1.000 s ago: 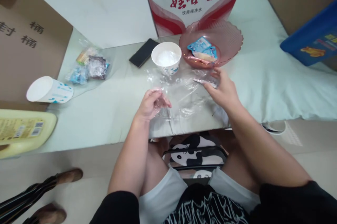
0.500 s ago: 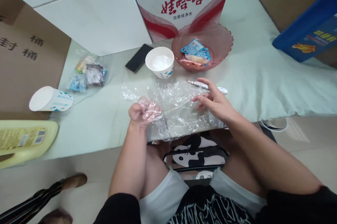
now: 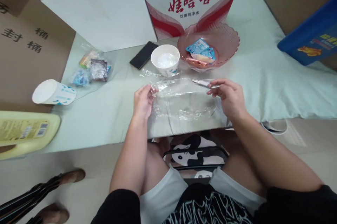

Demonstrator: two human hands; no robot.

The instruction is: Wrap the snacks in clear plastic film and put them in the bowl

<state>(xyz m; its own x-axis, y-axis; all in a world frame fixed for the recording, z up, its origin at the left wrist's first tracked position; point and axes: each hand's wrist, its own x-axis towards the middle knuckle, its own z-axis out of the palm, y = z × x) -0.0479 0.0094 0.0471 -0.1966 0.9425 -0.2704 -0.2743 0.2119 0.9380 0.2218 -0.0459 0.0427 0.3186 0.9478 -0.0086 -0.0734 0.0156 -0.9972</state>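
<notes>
A clear plastic bag is spread between my two hands near the table's front edge. My left hand is closed, its fingers pinching the bag's left side. My right hand has its fingers closed at the bag's upper right side. A small knife lies just behind the right fingertips, its handle mostly hidden by the hand. Beyond the bag stands a white paper cup with clear crumpled plastic inside. To its right, a pink ribbed glass bowl holds several small packets, some of them blue.
A black phone lies behind the cup. At left are a bag of wrapped snacks, a tipped paper cup and a yellow jug. White cartons line the back; a blue container stands right. Another person's feet show lower left.
My left hand has moved up and turned, changing from a bunched grip to a pinch. My right hand has shifted right and its fingers have closed. The bag is spread flatter. The view has shifted slightly.
</notes>
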